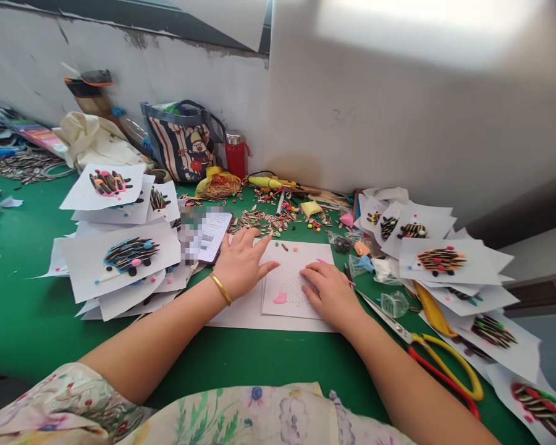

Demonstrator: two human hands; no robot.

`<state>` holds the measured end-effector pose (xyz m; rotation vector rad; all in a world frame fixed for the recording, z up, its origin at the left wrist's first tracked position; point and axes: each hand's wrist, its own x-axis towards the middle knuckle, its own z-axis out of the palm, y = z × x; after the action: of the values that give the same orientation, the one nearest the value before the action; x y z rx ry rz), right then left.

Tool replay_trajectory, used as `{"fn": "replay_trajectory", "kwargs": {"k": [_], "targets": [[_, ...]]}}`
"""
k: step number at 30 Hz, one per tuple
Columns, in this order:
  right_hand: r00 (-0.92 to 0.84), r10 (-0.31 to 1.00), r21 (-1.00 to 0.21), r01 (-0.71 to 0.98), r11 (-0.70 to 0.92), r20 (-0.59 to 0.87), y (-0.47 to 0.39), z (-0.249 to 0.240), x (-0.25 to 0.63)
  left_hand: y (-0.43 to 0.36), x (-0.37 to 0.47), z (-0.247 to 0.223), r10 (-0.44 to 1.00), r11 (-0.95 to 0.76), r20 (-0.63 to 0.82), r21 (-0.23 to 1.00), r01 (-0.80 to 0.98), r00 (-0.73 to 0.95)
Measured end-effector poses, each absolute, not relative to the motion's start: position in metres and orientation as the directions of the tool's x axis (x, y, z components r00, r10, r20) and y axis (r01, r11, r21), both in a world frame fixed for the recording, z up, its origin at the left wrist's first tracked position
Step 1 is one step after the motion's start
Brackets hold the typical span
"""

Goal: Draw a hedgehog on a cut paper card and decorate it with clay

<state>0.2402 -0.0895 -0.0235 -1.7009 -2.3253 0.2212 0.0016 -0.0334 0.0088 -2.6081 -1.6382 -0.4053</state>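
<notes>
A white sheet point(269, 308) with a faint printed outline and a pink clay patch point(280, 298) at its lower left lies on larger white paper point(236, 315). My left hand point(241, 259), with a gold bangle at the wrist, is over the upper left of the papers, fingers spread, holding nothing. A phone point(213, 238) lies just beyond it. My right hand point(331, 290) rests on the sheet's right part, fingers curved, covering some of the outline. Whether anything is beneath those fingertips is hidden. A seed and small clay balls lie near the sheet's top.
Stacked seed-decorated cards point(86, 278) stand left, more cards point(477, 278) right. Scissors point(403, 330) lie beside my right forearm. Behind are scattered seeds point(254, 219), clay packets, a red bottle point(236, 157) and a striped bag point(176, 142) along the wall.
</notes>
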Motion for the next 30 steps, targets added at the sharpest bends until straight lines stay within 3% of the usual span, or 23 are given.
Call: {"fn": "replay_trajectory", "kwargs": {"k": [12, 19, 30], "targets": [[-0.301, 0.944, -0.27, 0.905, 0.327, 0.136, -0.09, -0.027, 0.242, 0.03, 0.004, 0.024, 0.939, -0.28, 0.24, 0.119, 0.953, 0.246], [-0.306, 0.943, -0.253, 0.909, 0.33, 0.133, -0.089, -0.027, 0.242, 0.069, -0.003, 0.016, 0.985, -0.123, 0.141, 0.152, 0.981, 0.102], [-0.294, 0.948, -0.26, 0.912, 0.316, 0.122, -0.09, -0.026, 0.241, 0.08, -0.012, 0.013, 0.988, -0.103, 0.133, 0.183, 0.978, 0.079]]}}
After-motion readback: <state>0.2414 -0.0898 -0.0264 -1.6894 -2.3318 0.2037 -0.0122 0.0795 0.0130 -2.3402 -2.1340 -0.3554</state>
